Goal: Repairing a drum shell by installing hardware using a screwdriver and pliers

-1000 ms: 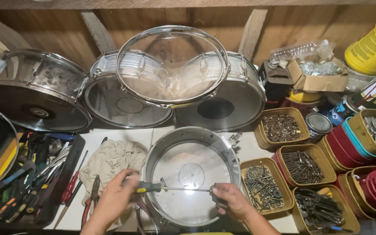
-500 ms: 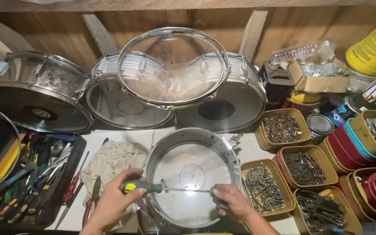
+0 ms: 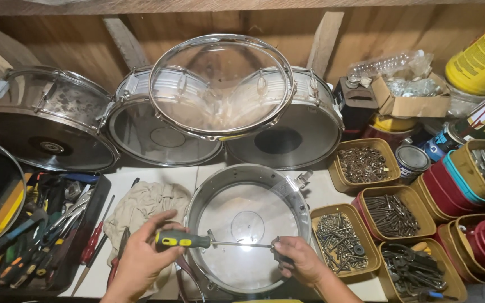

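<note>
A metal snare drum shell [image 3: 237, 178] lies flat on the white bench in front of me, open side up. My left hand [image 3: 141, 255] grips a screwdriver [image 3: 197, 241] by its yellow and black handle. Its shaft runs sideways across the shell's inside toward my right hand [image 3: 301, 258]. That hand is closed around a small dark part [image 3: 279, 251] at the screwdriver's tip, inside the shell near its front right wall.
Several drums [image 3: 220, 84] lean against the wooden wall behind. A beige rag [image 3: 141, 205] and a black tray of hand tools [image 3: 40, 230] lie left. Tubs of screws and bolts [image 3: 338, 241] and cans crowd the right side.
My left hand has shifted slightly on the screwdriver handle; the tool stays level across the shell. My right hand stays at the tip.
</note>
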